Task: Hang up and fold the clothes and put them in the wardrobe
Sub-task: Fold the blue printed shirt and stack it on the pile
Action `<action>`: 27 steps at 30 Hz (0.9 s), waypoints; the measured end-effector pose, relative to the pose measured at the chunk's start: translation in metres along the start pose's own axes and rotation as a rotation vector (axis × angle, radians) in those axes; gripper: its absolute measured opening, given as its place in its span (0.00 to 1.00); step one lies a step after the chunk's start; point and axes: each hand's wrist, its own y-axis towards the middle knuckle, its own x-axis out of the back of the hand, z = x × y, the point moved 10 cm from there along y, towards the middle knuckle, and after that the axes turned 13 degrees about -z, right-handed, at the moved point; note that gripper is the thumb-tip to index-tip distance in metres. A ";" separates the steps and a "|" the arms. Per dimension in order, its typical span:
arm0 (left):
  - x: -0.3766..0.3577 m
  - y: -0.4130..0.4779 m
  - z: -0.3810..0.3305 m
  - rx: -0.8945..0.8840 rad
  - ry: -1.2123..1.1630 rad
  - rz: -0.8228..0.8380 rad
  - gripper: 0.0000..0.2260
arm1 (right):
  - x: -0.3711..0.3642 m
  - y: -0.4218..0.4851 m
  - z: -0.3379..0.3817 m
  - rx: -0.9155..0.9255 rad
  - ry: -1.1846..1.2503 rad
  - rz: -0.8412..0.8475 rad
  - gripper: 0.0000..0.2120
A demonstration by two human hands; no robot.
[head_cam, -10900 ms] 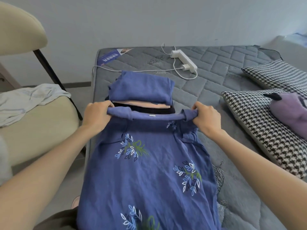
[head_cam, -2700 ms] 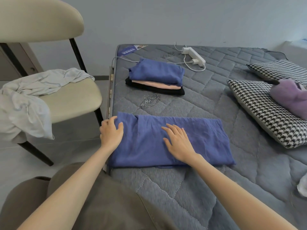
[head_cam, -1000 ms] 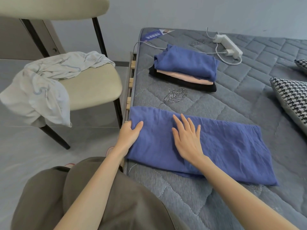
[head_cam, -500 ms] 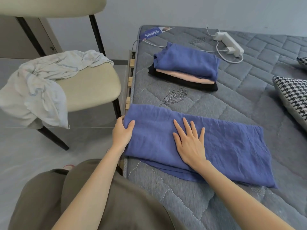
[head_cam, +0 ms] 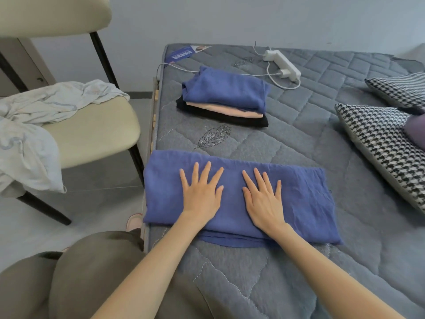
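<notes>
A blue garment, folded into a long strip, lies across the near part of the grey mattress. My left hand presses flat on its left-middle, fingers spread and straight. Beside it, my right hand lies flat on the strip's middle, fingers also spread. Farther back on the mattress sits a stack of folded clothes: blue on top, peach under it, black at the bottom.
A cream chair stands left of the bed with a crumpled white garment draped over its seat. A white power strip with cables lies at the mattress's far end. Houndstooth pillows and a purple item sit at right.
My left hand left the strip's left end and moved right onto its middle, now lying flat beside the right hand. The camera view shifted slightly right.
</notes>
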 end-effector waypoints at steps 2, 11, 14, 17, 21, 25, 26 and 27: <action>-0.012 -0.006 0.009 0.049 0.021 0.011 0.24 | 0.003 -0.005 -0.030 -0.052 -0.017 -0.005 0.24; -0.005 -0.008 0.060 0.257 -0.003 -0.072 0.25 | 0.017 -0.022 -0.131 -0.412 0.006 -0.019 0.25; 0.001 -0.011 0.090 0.340 -0.047 -0.078 0.25 | 0.020 -0.027 -0.142 -0.472 0.024 -0.036 0.25; 0.005 -0.016 0.105 0.332 -0.135 -0.082 0.24 | 0.026 -0.028 -0.142 -0.478 0.057 -0.058 0.25; 0.008 -0.026 0.116 0.386 -0.380 -0.122 0.22 | 0.046 -0.019 -0.119 -0.370 0.042 -0.156 0.24; 0.011 -0.036 0.125 0.483 -0.525 -0.153 0.22 | 0.057 -0.008 -0.062 -0.123 0.075 -0.182 0.23; 0.013 -0.038 0.128 0.517 -0.550 -0.167 0.23 | 0.055 -0.006 -0.044 -0.072 0.121 -0.154 0.23; 0.014 -0.039 0.132 0.549 -0.564 -0.180 0.24 | 0.052 -0.005 -0.027 -0.029 0.176 -0.113 0.23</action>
